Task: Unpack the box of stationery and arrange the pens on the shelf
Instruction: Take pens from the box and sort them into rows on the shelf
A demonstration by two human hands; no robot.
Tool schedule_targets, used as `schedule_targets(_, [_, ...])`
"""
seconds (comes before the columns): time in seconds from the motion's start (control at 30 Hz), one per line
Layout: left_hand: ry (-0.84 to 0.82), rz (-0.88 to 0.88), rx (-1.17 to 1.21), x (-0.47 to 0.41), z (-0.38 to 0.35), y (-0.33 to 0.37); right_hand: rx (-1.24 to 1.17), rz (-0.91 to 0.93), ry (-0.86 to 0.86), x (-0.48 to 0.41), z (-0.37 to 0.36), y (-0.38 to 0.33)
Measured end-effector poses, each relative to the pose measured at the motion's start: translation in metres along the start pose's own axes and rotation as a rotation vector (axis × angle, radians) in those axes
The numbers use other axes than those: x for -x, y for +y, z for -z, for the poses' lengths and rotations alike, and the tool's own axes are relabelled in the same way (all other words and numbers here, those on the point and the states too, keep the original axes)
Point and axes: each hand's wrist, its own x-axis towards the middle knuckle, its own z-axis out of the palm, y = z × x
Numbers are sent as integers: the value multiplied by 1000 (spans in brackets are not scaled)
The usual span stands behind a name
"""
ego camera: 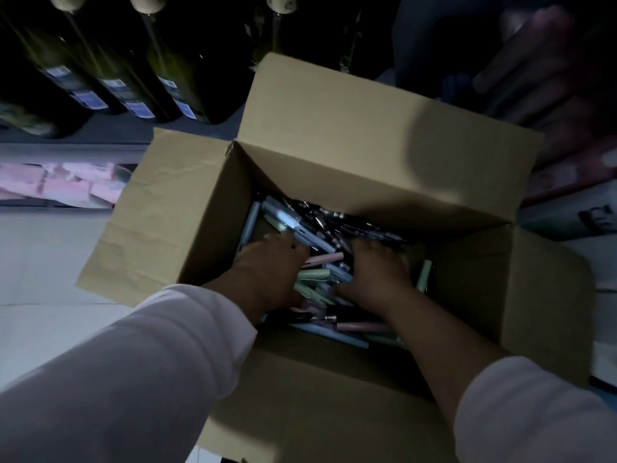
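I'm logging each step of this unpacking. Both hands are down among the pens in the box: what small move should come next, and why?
Probably gather one bundle of pens between the palms and lift it out. The left hand and right hand are sunk into the loose pile in the open box, and none are lifted clear yet. The grip itself is hidden.
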Motion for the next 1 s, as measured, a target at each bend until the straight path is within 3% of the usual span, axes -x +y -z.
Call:
schedule_targets(0.2, [-14, -100, -6, 1, 3, 6, -141, 8, -57, 4, 0, 4])
schedule_targets(0.37, [19, -35, -22, 14, 16, -4, -231, -3, -101, 17, 17, 15])
schedule_targets(0.6, [207, 26, 209, 46, 46, -1, -461, -32, -34, 50, 49, 24])
schedule_targets(1.0, [258, 185, 423, 125, 111, 13, -779, 7, 14, 130, 127, 10])
